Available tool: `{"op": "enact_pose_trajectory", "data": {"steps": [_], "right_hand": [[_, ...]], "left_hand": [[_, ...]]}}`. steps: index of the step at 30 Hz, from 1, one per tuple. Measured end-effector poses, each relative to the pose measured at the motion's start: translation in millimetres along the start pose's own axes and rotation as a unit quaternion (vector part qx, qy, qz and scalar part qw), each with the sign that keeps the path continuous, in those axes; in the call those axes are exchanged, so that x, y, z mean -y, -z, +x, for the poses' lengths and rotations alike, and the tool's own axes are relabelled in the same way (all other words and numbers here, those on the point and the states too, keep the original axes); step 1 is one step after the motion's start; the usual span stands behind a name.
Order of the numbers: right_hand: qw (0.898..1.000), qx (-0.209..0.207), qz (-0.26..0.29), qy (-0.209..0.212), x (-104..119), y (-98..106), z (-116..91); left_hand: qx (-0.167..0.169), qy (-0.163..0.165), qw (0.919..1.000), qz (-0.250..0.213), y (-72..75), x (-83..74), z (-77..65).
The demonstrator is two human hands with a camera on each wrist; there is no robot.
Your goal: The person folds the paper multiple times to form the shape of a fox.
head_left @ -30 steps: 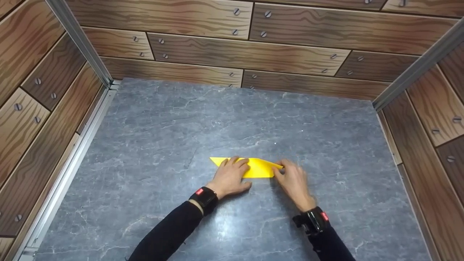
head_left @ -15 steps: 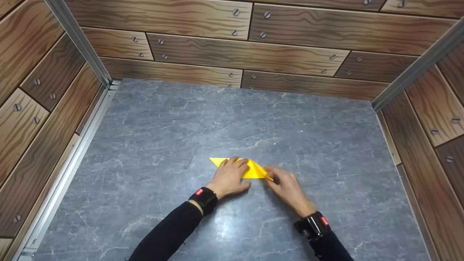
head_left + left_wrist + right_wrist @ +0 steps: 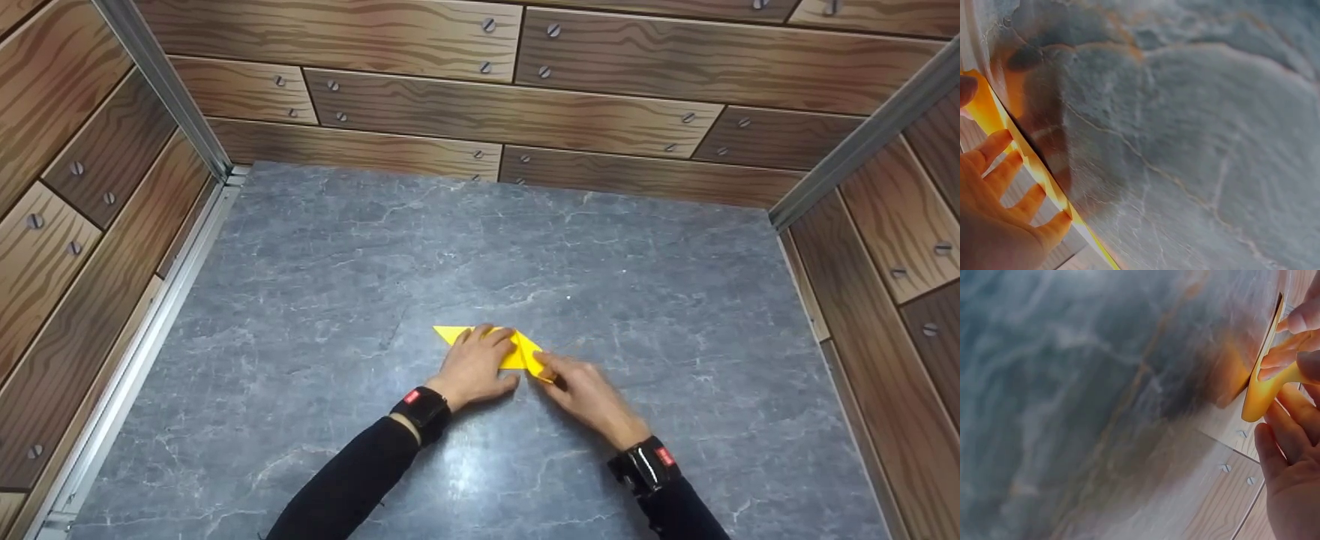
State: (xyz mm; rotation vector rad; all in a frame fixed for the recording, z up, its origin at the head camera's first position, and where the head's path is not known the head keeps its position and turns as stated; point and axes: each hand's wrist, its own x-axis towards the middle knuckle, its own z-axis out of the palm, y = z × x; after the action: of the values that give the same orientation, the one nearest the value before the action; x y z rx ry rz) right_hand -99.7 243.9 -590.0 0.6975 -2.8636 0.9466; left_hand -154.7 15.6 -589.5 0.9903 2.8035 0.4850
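Note:
A yellow sheet of paper [image 3: 513, 358], folded into a low strip with a pointed left end, lies on the grey marbled tabletop. My left hand [image 3: 478, 366] rests on its left part, fingers spread; in the left wrist view the fingertips [image 3: 1032, 197] press along the paper [image 3: 1022, 149]. At the paper's right end my right hand [image 3: 581, 386] pinches the corner, which is turned over toward the front at a slant. The right wrist view shows that paper flap [image 3: 1264, 394] bent up in a curve beside the right hand [image 3: 1297, 455].
The grey marbled tabletop [image 3: 375, 247] spreads around both hands. Wood-patterned panels [image 3: 420, 105] wall it at the back and both sides, with metal rails [image 3: 150, 82] at the corners. Each wrist wears a black strapped device [image 3: 424, 412].
My right hand has moved left and toward the front, carrying the paper's right corner over, so the visible strip is shorter. My left hand has stayed in place.

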Motion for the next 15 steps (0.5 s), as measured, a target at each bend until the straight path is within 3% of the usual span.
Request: {"op": "enact_pose_trajectory", "data": {"steps": [8, 15], "right_hand": [[0.999, 0.029, -0.019, 0.011, 0.6, -1.1, 0.5], [0.998, 0.022, -0.038, 0.038, -1.6, -3.3, 0.0]], "left_hand": [[-0.005, 0.003, 0.9999, -0.015, -0.4, 0.9, -0.1], [-0.004, 0.004, 0.9993, -0.037, -0.2, 1.6, -0.3]]}}
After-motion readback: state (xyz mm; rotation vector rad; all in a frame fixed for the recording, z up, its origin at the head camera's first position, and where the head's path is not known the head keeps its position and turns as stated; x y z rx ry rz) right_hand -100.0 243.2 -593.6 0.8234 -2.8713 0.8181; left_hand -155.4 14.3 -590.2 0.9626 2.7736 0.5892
